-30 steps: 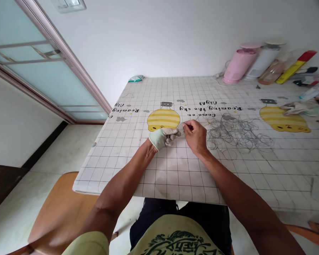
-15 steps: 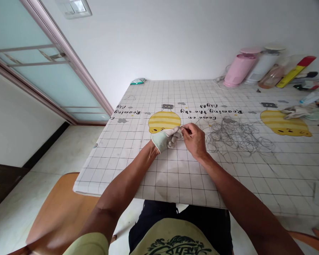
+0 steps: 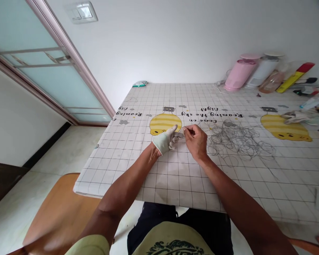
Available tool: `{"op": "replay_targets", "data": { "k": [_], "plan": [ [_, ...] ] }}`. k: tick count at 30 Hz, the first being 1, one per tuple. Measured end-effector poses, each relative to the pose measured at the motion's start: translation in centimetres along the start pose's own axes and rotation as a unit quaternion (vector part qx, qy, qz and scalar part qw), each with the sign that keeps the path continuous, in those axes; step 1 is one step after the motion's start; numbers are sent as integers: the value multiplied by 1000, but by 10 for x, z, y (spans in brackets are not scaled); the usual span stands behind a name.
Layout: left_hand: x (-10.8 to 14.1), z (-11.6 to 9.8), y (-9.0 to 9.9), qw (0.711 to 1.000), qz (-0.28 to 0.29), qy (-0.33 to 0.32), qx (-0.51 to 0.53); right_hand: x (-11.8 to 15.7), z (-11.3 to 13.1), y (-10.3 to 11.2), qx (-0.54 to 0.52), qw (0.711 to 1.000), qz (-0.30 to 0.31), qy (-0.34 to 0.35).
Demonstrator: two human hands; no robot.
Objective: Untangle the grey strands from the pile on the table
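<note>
My left hand wears a white glove and rests on the table, fingers curled, its fingertips meeting those of my right hand. My bare right hand pinches a thin grey wire strand between thumb and forefinger, right beside the glove's fingertips. The strand leads right into a loose tangle of grey wire lying on the tablecloth. Whether the gloved fingers also grip the strand is too small to tell.
A gridded tablecloth with yellow bee drawings covers the table. At the back right stand a pink jug, a white container, a red-and-yellow box and small clutter. A wooden chair is at lower left; a sliding glass door at left.
Both hands stay together on the strand; the gloved index finger has lifted slightly. The camera has tipped a little, shifting the scene downward.
</note>
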State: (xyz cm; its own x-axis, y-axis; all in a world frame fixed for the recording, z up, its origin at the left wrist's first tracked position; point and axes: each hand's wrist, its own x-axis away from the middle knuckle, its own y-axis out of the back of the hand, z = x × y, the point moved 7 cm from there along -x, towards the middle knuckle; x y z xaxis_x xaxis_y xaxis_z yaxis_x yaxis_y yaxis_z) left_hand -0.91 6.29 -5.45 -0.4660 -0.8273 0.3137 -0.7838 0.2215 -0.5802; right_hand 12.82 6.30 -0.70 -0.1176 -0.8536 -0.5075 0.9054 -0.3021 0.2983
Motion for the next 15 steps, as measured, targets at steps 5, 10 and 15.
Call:
{"op": "replay_targets", "data": {
  "k": [5, 10, 15],
  "plan": [
    [8, -9, -2, 999, 37, -13, 22, -5, -5, 12, 20, 999, -40, -1],
    [13, -13, -1, 997, 54, -27, 45, -4, -9, 9, 1, 1000, -25, 10],
    [13, -20, 0, 996, 47, -46, 64, -3, -11, 4, -9, 1000, 0, -21]
  ]
}}
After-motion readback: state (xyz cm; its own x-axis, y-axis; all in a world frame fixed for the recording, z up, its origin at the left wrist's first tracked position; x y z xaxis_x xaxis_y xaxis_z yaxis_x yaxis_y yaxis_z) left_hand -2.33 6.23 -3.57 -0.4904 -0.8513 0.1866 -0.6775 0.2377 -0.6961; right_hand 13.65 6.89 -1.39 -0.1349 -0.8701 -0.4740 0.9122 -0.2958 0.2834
